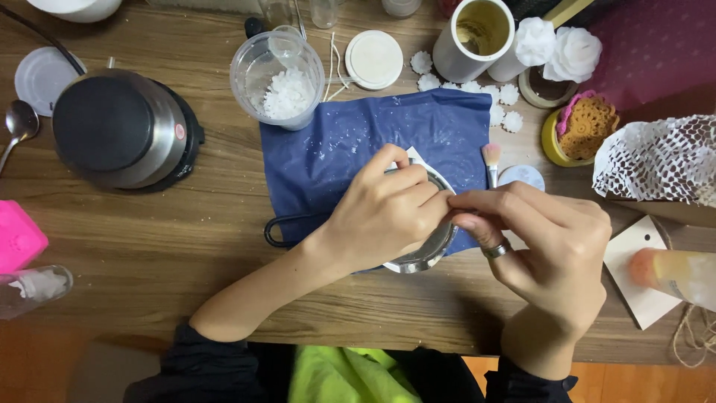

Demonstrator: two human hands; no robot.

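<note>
Two hands meet over a small metal pot (425, 254) that sits on a dark blue mat (350, 145) near the middle of the wooden bench (171, 239). The left hand (384, 213) curls over the pot's rim, its fingers bent and pinched together at the tips. The right hand (552, 239), wearing a ring, brings thumb and forefinger up against the left fingertips. Something very small seems to be held between them, but what it is cannot be made out. The pot's black handle (283, 227) sticks out to the left, and its inside is hidden by the left hand, so whether it holds anything cannot be told.

As a judgement, the work looks early to midway. One clear plastic cup (277, 78) behind the mat holds white flakes, and loose flakes are scattered on the mat. One round heating plate (123, 127) stands bare at the left. One white cylinder mould (473, 37) stands at the back.

Counted, there are two white rose shapes (556, 45) at the back right, and about eight small white flower pieces (496, 93) lying along the mat's far edge. One small brush (491, 160) lies on the mat. One spoon (19, 127) rests at the far left edge.
</note>
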